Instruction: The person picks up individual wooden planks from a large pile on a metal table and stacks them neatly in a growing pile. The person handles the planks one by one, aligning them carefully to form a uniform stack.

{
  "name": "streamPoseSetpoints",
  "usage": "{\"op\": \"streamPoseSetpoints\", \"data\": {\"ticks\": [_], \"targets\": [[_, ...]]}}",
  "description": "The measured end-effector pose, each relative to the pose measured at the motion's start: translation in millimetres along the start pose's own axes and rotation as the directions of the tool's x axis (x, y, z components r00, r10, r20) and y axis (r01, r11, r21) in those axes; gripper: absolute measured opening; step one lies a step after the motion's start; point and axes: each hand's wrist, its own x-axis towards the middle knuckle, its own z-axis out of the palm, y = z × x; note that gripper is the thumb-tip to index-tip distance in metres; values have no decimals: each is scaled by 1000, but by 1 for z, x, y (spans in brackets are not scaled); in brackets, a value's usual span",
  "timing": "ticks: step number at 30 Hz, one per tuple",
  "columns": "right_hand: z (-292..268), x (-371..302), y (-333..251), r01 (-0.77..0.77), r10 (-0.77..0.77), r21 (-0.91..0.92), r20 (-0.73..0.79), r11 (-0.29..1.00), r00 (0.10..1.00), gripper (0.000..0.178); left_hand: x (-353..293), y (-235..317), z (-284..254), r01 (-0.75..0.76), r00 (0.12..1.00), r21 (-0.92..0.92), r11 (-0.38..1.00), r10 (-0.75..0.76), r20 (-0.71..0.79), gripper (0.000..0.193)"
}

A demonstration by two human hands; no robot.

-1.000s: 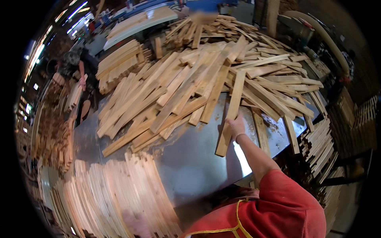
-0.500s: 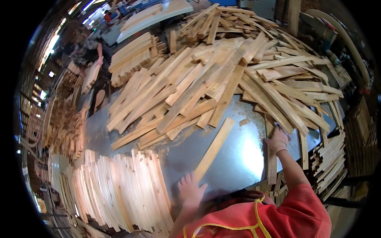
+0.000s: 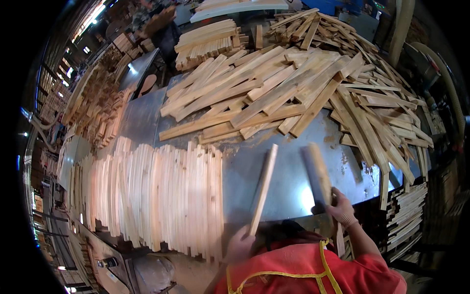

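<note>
Slat point(image 3: 264, 188), narrow and pale, rises from the left hand point(image 3: 239, 244), whose fingers are closed around its near end; the rest of its length points away from the body over the metal bench point(image 3: 289, 179). Well to its right, the right hand point(image 3: 341, 211) is clamped on a wooden board point(image 3: 318, 171), which extends ahead of the hand and leans slightly left, its far end blurred. The two hands are apart, with a stretch of bench top between the pieces they hold. Just left of the left hand, a row of pale slats point(image 3: 166, 191) lies side by side, their near ends uneven. Beyond both hands, a loose heap of boards point(image 3: 284, 93) spreads across the far part of the bench, crossing at many angles. To the right of the right hand, beside the bench, sits a stack of thin strips point(image 3: 406, 215).
</note>
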Motion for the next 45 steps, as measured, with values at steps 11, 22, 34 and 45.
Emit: {"op": "streamPoseSetpoints", "data": {"ticks": [11, 22, 34, 45], "targets": [[255, 57, -167, 443, -373, 29, 592, 896, 715, 62, 0, -6, -27, -57, 909, 796, 603, 361, -209, 69], [3, 166, -85, 394, -440, -276, -131, 877, 888, 33, 23, -28, -7, -1, 866, 908, 418, 455, -209, 88], [-211, 250, 34, -251, 80, -449, -365, 858, 928, 71, 134, 112, 212, -521, 853, 583, 623, 407, 328, 81], [-26, 96, -41, -102, -119, 685, 268, 722, 956, 68, 195, 150, 231, -101, 916, -155, 983, 152, 371, 54]]}}
